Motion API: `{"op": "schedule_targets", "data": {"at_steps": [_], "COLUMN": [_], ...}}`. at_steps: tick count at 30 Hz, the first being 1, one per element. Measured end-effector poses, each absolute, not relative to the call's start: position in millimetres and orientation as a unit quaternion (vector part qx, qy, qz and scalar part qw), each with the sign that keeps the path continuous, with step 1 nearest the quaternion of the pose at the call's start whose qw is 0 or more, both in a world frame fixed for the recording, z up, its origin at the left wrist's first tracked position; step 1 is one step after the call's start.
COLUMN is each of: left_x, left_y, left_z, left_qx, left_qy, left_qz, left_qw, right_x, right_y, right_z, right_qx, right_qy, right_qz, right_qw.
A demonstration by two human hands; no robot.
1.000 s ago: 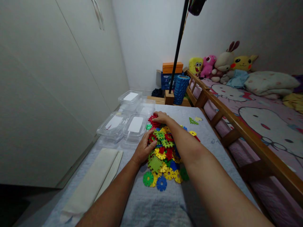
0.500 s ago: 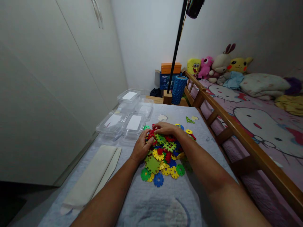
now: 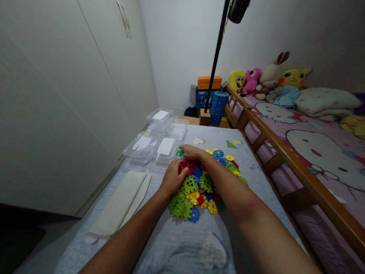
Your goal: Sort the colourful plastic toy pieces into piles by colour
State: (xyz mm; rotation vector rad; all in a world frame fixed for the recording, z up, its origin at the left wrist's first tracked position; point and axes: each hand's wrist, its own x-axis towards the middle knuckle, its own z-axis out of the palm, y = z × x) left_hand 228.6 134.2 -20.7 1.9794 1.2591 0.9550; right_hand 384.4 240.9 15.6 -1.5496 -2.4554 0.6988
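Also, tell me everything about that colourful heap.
The heap is a loose mound of flat, plastic-looking pieces: notched discs in yellow, blue and green, green lattice squares and some red pieces. They overlap at various angles on the cloth-covered table, beside the clear boxes. The left hand rests against the heap's left edge; the right hand is over its far side, and the right forearm hides some of it.

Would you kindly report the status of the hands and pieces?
Left hand cupped against left side of multicoloured interlocking plastic pieces, heaped on cloth. Right hand at their far edge, near green piece; grip unclear. Right forearm hides some pieces.
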Motion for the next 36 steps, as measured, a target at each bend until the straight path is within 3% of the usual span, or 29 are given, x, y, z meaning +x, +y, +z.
{"op": "schedule_targets", "data": {"at_steps": [15,17,20,23,25,31,36], "left_x": [206.3,203.2,199.0,197.7,198.0,197.7,197.9], "left_y": [109.8,111.2,111.3,110.3,110.1,111.4,111.5], "left_z": [-49.6,-45.2,-38.4,-35.8,-36.7,-40.3,-38.8], "left_qx": [0.72,0.729,0.748,0.756,0.756,0.758,0.758], "left_qy": [0.504,0.5,0.478,0.466,0.466,0.469,0.466], "left_qz": [0.397,0.384,0.371,0.375,0.379,0.378,0.375], "left_qw": [0.262,0.267,0.27,0.265,0.262,0.252,0.26], "right_x": [382.2,388.5,419.0,469.2,500.9,522.8,493.3], "right_y": [166.3,148.4,131.9,135.3,145.5,162.7,151.0], "right_z": [41.1,47.3,51.1,41.1,26.4,-15.9,-13.7], "right_qx": [-0.445,-0.422,-0.442,-0.563,-0.634,-0.721,-0.681], "right_qy": [-0.863,-0.868,-0.834,-0.746,-0.693,-0.654,-0.692], "right_qz": [0.235,0.259,0.288,0.209,0.146,0.149,0.174], "right_qw": [-0.049,0.005,0.163,0.287,0.309,0.173,0.165]}}
